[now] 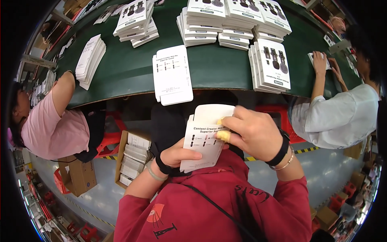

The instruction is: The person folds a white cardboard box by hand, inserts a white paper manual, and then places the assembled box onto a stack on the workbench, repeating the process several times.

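Over my lap, my left hand (177,154) grips the lower left side of a flat white box sleeve (201,150), thumb across its printed face. The sleeve has small pictures of microphones and a rounded flap at its top. My right hand (254,133), with yellow covers on its fingertips, is closed on the sleeve's upper right edge near the flap. Its fingertips hide part of the print. On the table edge just ahead lies a stack of similar flat white sleeves (173,76).
Piles of white microphone boxes (205,24) stand along the green table (129,72), with a nearer stack (274,66) at the right. Another fanned sleeve stack (90,60) lies left. An open carton (121,161) of flat sleeves sits on the floor. Co-workers sit left (60,121) and right (338,117).
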Demonstrator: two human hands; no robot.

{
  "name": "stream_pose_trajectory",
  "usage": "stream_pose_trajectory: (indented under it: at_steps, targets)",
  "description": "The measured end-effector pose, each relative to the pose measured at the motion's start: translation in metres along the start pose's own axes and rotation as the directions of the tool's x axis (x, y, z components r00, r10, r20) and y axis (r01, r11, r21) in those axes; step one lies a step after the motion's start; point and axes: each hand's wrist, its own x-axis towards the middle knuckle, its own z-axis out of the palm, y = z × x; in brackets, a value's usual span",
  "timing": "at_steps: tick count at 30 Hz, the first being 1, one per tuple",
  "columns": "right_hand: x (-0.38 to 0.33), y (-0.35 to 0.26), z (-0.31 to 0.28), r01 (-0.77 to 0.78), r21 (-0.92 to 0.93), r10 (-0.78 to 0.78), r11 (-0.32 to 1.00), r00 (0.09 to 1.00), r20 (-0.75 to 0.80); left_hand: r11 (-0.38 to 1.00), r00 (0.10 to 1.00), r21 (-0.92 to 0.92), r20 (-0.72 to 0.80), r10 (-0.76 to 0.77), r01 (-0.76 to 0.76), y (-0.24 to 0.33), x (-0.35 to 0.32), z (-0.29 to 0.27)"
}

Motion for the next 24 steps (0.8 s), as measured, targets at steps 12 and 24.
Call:
stream_pose_trajectory:
  at_steps: [12, 24]
  targets:
    - [-0.038, -0.005, 0.040, -0.399, 0.644, 0.431, 0.653, 0.895, 0.117, 0.977, 0.934, 0.207, -0.357, 0.031, 0.046, -0.017, -0.014, -0.004]
    - [-0.040, 0.005, 0.064, -0.137, 0.984, 0.610, 0.116, 0.792, 0.038, 0.567, 0.606, 0.760, -0.298, 0.738, -0.316, -0.024, -0.001, 0.010]
